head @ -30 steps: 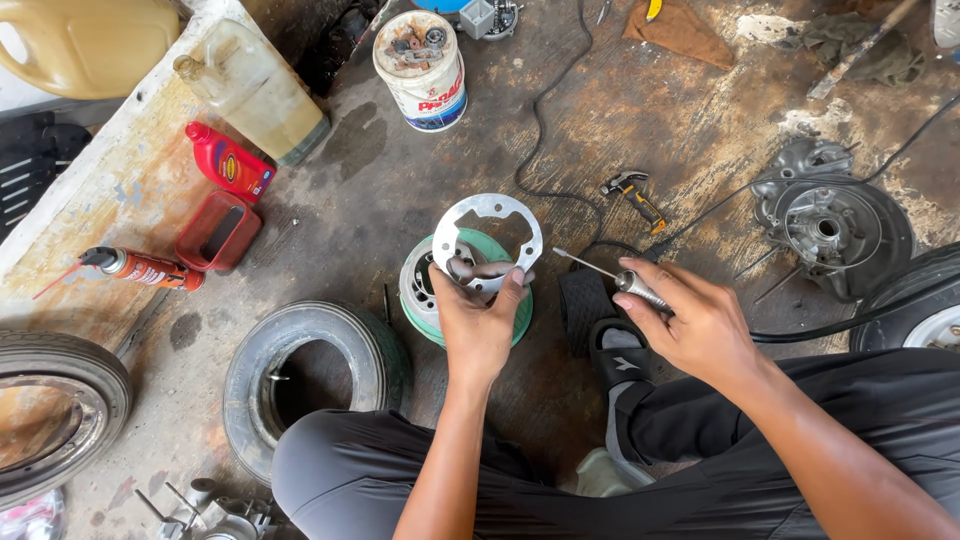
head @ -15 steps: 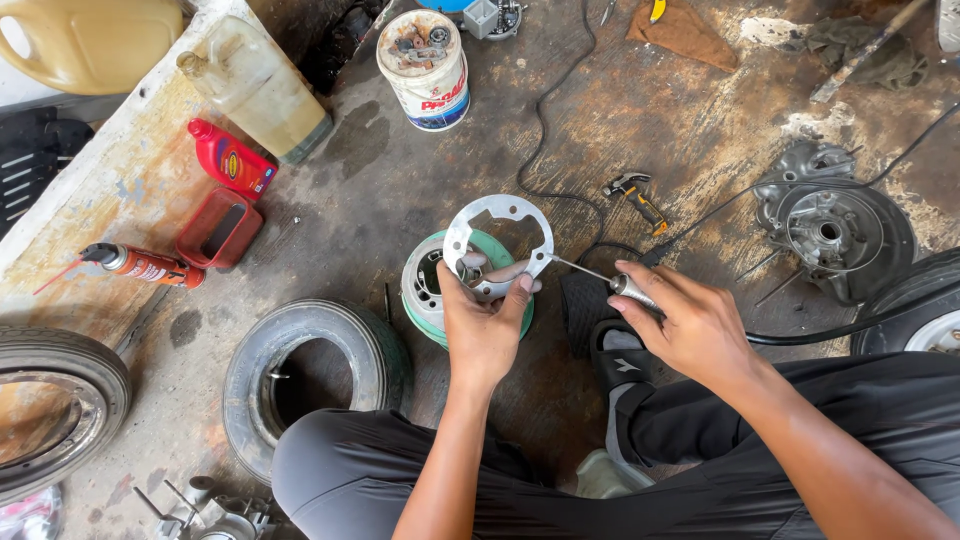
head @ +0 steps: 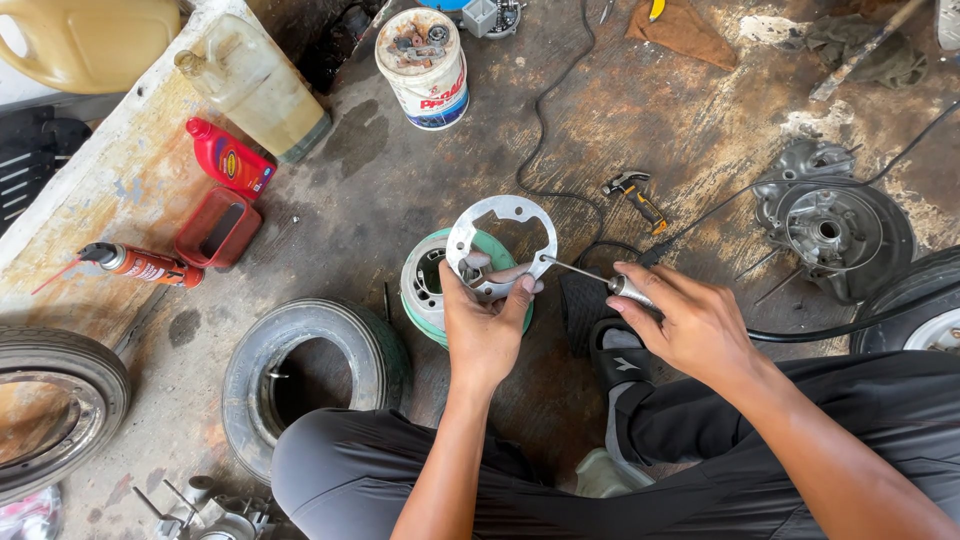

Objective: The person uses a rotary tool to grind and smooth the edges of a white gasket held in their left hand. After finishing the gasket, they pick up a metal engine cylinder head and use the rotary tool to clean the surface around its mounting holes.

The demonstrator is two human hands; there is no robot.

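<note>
Held above the green-and-white round hub [head: 425, 290] on the concrete floor [head: 400, 190], flat grey metal ring plate [head: 500, 245]; left of both, small black rubber tyre [head: 310, 365]; right, grey metal brake drum [head: 835, 235].

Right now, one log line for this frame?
left hand: holds metal ring plate | right hand: holds thin tool, tip at plate edge | below plate: green wheel hub on floor | small tyre left

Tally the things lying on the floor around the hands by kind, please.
Tyres: 3
Jugs and bottles: 3
Spray cans: 1
Tubs of parts: 1
Red trays: 1
Hammers: 1
Wheel hubs: 1
Green rims: 1
Total: 12
</note>
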